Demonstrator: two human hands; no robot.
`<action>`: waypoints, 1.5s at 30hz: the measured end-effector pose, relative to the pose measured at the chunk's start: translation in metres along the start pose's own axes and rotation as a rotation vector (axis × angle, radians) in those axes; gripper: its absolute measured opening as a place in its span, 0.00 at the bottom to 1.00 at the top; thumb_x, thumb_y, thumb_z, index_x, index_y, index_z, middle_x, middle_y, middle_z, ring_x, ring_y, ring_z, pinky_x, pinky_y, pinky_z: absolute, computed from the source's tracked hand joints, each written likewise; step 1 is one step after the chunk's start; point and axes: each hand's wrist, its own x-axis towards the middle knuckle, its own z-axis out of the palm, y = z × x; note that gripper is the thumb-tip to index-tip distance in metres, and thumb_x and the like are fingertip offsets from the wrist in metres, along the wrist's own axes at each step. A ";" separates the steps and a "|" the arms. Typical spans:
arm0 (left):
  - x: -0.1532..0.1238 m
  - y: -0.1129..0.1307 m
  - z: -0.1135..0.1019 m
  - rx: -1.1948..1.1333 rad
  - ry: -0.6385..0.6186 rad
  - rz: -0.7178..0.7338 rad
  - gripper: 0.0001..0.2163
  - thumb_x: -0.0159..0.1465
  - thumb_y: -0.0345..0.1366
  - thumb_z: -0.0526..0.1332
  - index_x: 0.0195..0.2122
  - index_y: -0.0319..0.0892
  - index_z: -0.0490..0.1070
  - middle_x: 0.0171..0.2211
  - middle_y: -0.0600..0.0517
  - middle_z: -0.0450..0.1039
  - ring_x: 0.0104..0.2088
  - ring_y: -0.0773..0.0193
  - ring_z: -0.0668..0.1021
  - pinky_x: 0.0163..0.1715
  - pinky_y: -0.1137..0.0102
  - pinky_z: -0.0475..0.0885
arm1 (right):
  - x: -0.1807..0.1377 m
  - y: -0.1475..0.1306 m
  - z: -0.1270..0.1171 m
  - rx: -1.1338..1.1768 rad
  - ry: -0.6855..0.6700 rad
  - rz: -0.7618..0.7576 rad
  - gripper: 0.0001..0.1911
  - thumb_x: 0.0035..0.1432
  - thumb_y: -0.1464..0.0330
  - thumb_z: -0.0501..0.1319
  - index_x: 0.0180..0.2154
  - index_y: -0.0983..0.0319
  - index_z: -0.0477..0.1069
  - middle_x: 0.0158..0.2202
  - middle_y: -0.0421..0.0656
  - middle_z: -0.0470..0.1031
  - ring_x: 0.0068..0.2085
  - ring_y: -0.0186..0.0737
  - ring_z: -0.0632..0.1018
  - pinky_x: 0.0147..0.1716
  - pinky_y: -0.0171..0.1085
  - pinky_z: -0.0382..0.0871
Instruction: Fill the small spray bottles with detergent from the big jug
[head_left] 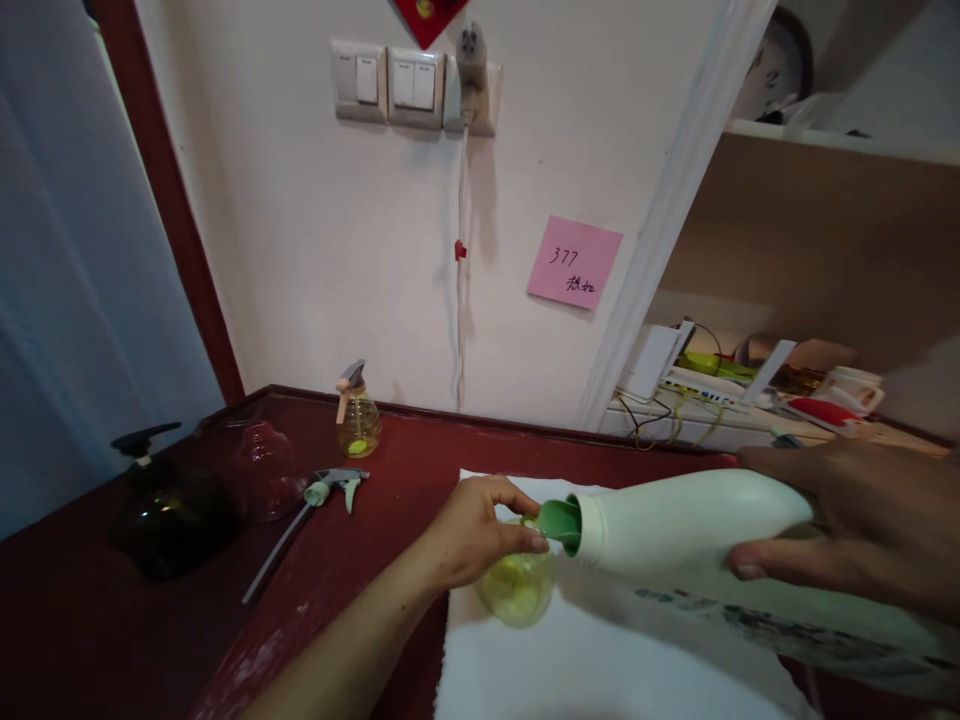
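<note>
My left hand [491, 530] grips the neck of a small clear yellow bottle [517, 592] standing on a white sheet [600, 660]. From the right, my right hand [862, 530] clasps a large pale green jug [690, 515] by its upper part. The jug lies tilted almost level, its green spout [561, 522] against the mouth of the yellow bottle. Whether liquid is flowing is hard to make out. Left of my arm, a loose spray head [330, 485] with a long tube rests on the dark red tabletop [405, 500].
At the back stands a yellow spray bottle [358, 415]. A dark pump bottle [169, 520] and a clear pinkish bottle [266, 475] are on the left. A plugged-in cable [461, 300] runs down the wall. Shelves at right hold a white router [705, 385].
</note>
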 end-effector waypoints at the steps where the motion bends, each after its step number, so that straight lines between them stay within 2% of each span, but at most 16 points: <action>1: 0.000 0.000 0.000 0.003 0.001 -0.003 0.12 0.45 0.34 0.75 0.32 0.40 0.81 0.37 0.49 0.77 0.41 0.55 0.77 0.44 0.64 0.69 | -0.001 0.000 0.000 -0.003 0.000 -0.001 0.28 0.49 0.36 0.62 0.42 0.48 0.76 0.38 0.38 0.80 0.37 0.50 0.79 0.34 0.42 0.73; 12: 0.002 0.001 -0.001 0.014 0.003 0.002 0.12 0.45 0.34 0.75 0.32 0.41 0.82 0.37 0.49 0.77 0.41 0.55 0.77 0.44 0.64 0.69 | 0.001 -0.001 0.000 -0.021 0.012 0.009 0.29 0.48 0.36 0.62 0.38 0.51 0.76 0.34 0.40 0.79 0.34 0.49 0.78 0.32 0.42 0.73; 20: 0.002 0.001 -0.001 0.028 -0.008 0.011 0.12 0.46 0.34 0.75 0.32 0.41 0.82 0.37 0.49 0.77 0.41 0.55 0.78 0.44 0.64 0.69 | -0.002 0.003 0.003 -0.009 0.022 -0.014 0.28 0.49 0.36 0.62 0.40 0.50 0.76 0.35 0.39 0.79 0.35 0.47 0.79 0.32 0.41 0.72; 45: 0.002 0.004 -0.001 0.014 -0.018 -0.017 0.12 0.46 0.35 0.74 0.32 0.41 0.81 0.37 0.49 0.77 0.41 0.55 0.77 0.43 0.64 0.69 | -0.002 -0.004 -0.002 -0.006 -0.042 0.029 0.30 0.49 0.35 0.61 0.38 0.52 0.75 0.34 0.39 0.79 0.34 0.48 0.79 0.32 0.42 0.72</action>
